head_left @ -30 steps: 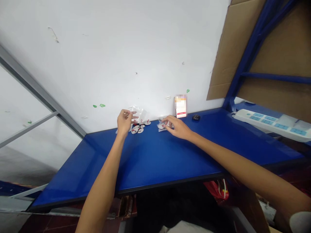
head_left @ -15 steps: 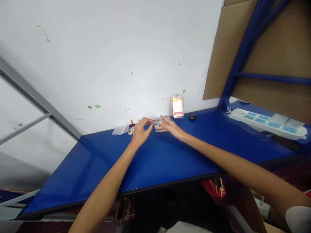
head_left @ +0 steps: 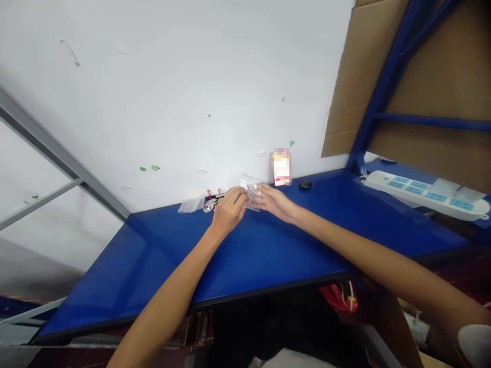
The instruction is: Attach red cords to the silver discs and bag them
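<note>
A small clear plastic bag [head_left: 250, 185] is held up between my two hands above the back of the blue table. My left hand [head_left: 229, 210] has its fingers curled closed at the left side of the bag. From the right, my right hand [head_left: 278, 202] grips the bag between thumb and fingers. What lies inside the bag, if anything, I cannot make out. Just left of my left hand lie silver and black trinkets with red cord loops [head_left: 209, 205], partly hidden by that hand. Beside them are flat clear plastic bags [head_left: 191, 205].
A card with a blurred print [head_left: 282, 168] leans on the white wall. Right of it sits a small black object [head_left: 305, 185]. A white power strip [head_left: 425, 193] lies at the far right, by a blue metal frame [head_left: 383, 87]. The blue table [head_left: 264, 266] has a dark front edge.
My left hand has turned over slightly and closed in on the bag. The bag now stands up more and shows more clearly between the hands. More of the trinkets shows.
</note>
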`<state>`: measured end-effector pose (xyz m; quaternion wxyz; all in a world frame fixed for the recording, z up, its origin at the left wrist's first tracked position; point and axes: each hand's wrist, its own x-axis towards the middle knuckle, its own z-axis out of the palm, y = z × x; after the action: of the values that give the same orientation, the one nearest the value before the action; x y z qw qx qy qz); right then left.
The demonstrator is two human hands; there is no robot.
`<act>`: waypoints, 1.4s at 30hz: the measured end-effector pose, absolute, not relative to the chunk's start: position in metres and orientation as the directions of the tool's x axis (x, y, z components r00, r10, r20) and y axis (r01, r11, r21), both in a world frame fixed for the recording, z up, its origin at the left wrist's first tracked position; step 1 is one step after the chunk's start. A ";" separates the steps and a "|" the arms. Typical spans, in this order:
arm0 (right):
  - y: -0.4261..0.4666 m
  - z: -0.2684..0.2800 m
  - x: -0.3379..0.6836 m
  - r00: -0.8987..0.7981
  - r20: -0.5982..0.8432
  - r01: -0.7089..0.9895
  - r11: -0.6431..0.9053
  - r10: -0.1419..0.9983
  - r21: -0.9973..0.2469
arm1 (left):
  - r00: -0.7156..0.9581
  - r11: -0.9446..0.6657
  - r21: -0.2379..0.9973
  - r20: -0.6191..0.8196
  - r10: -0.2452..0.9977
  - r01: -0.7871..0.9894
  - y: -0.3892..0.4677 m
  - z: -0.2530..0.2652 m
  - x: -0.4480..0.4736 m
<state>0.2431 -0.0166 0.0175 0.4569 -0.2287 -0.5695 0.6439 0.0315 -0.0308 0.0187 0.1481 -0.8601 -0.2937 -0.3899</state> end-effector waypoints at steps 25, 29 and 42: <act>0.011 0.001 0.271 -0.608 0.376 0.292 0.638 0.699 -0.713 | 0.268 -0.365 0.859 0.279 0.922 0.359 -0.025 0.012 0.040; 0.004 0.008 0.273 -0.577 0.510 0.457 0.770 0.638 -0.446 | 0.230 -0.143 0.978 0.105 0.967 0.151 -0.023 0.006 0.042; -0.006 0.002 0.260 -0.578 0.574 0.554 0.795 0.580 -0.244 | 0.184 -0.137 0.991 0.132 0.974 0.011 -0.032 0.012 0.050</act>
<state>0.2598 -0.0065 0.0016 0.3302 -0.3192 -0.8881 0.0190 0.0497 -0.0322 0.0119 -0.5028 -0.5823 -0.4229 -0.4789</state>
